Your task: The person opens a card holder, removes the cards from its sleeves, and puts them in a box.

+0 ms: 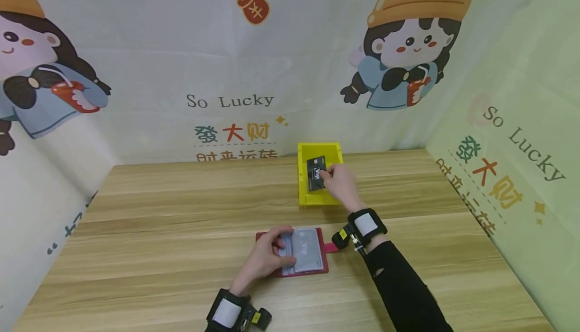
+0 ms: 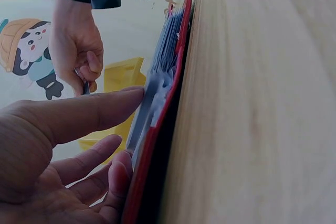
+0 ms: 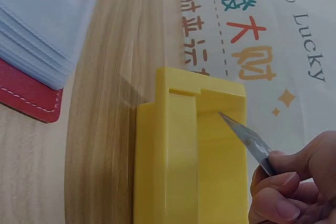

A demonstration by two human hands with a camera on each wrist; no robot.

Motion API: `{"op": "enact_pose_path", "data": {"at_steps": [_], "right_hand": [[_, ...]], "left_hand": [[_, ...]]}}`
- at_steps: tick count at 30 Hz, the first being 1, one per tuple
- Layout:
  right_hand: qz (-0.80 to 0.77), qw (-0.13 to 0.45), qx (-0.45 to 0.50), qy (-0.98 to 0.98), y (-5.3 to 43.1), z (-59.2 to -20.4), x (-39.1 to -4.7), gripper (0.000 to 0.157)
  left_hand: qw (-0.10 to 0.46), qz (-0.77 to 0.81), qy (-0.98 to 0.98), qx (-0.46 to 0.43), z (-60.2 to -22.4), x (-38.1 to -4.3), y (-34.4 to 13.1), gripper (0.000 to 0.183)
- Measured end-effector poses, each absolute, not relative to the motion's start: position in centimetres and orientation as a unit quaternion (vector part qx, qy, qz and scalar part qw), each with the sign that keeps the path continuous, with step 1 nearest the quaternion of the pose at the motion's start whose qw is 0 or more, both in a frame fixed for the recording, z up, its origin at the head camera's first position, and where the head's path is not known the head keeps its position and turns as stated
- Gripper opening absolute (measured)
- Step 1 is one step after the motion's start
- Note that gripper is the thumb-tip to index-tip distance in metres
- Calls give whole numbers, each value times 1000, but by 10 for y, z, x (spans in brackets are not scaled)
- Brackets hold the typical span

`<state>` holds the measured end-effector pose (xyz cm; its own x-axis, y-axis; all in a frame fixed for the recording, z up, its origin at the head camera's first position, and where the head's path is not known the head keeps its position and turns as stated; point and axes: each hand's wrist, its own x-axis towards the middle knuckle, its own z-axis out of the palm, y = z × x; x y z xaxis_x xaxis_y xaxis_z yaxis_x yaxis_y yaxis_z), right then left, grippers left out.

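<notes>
In the head view, my right hand (image 1: 342, 183) pinches a black VIP card (image 1: 316, 173) by its right edge over a yellow box (image 1: 301, 191). The right wrist view shows the card (image 3: 247, 136) nearly edge-on, tilted over the box's opening. My left hand (image 1: 267, 251) holds a red card holder (image 1: 323, 264) that lies open on the table. Its thumb and fingers span the clear plastic sleeves (image 1: 309, 249), and faint VIP lettering shows through the top one. Side-on in the left wrist view, the sleeves (image 2: 163, 56) form a thick stack on the red cover (image 2: 149, 150).
A red strap (image 1: 331, 247) sticks out from the holder's right side. The box stands at the back of the wood-grain table (image 1: 181, 206), close to the printed backdrop (image 1: 154, 70). Backdrop sheets also rise on the left and right. Each wrist wears a black camera band (image 1: 367, 222).
</notes>
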<state>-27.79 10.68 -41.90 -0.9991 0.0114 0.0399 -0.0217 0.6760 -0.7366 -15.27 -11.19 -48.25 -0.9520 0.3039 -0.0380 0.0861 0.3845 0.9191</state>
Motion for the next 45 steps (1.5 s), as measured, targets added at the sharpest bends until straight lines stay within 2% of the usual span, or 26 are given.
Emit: {"op": "enact_pose_path", "data": {"at_steps": [9,18,28,45], "right_hand": [[297,17,39,-954,90,-427,-298,21],[220,-54,41,-973,81,-437,-312,21],[167,-76,54,-981,77,-440,-323,18],[141,-134,31,-980,78,-441,-326,30]], "left_hand": [[100,542,827,114,-482,-151,-112,62],[101,544,825,112,-482,-151,-113,63],[101,543,825,119,-482,-152,-113,63],[98,538,829,119,-484,-152,-112,62]]}}
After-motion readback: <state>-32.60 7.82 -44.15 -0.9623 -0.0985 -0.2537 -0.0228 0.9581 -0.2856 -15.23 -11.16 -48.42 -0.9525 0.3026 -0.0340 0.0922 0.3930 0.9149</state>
